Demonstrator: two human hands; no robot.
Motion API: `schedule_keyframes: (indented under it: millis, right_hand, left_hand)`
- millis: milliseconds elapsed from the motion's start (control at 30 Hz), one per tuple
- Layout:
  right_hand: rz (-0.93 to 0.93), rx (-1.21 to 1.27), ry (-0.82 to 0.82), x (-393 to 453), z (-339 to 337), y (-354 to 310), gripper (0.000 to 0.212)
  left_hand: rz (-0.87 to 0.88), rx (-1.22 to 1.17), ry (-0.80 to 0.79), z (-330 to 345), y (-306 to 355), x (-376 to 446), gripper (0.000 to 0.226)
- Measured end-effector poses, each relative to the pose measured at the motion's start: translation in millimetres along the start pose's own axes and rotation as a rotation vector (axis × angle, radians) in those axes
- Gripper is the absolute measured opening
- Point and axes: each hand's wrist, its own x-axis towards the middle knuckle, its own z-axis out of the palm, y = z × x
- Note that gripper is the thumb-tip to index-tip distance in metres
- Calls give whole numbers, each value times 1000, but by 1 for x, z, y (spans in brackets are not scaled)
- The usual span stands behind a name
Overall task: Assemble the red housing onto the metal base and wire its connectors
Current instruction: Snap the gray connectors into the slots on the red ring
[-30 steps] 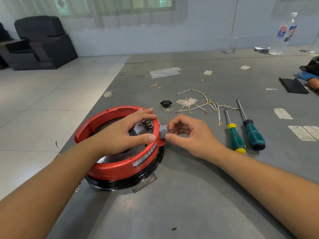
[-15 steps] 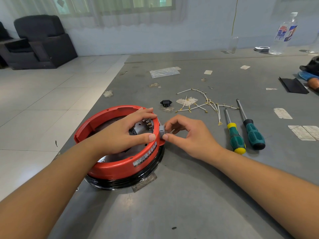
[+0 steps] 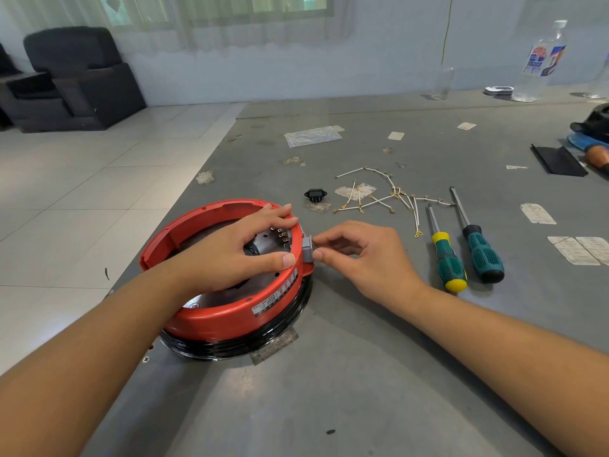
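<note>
right hand (image 3: 359,255) moved its pinch grip on the grey connector (image 3: 307,249) against the red housing (image 3: 230,311), left hand (image 3: 237,252) clasping its rim on the grey table (image 3: 362,374).

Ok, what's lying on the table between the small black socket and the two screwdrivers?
In the head view, the bundle of white wires with gold terminals lies between the black socket and the screwdrivers, partly over a scrap of paper.

Grey table (image 3: 362,374) (screwdrivers (image 3: 468,252), wires (image 3: 389,199))
</note>
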Motion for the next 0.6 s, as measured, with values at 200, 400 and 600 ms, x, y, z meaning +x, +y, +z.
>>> schedule_keyframes:
  millis: [200, 400, 600]
  right_hand:
    - [-8, -5, 32, 1, 4, -4, 13]
    - [-26, -23, 28, 1, 4, -6, 13]
    - [-29, -48, 17, 3, 4, -8, 13]
  left_hand:
    - [13, 11, -20, -2, -4, 2, 57]
    - [25, 14, -21, -2, -9, 3, 57]
    - [30, 18, -31, -3, -12, 5, 58]
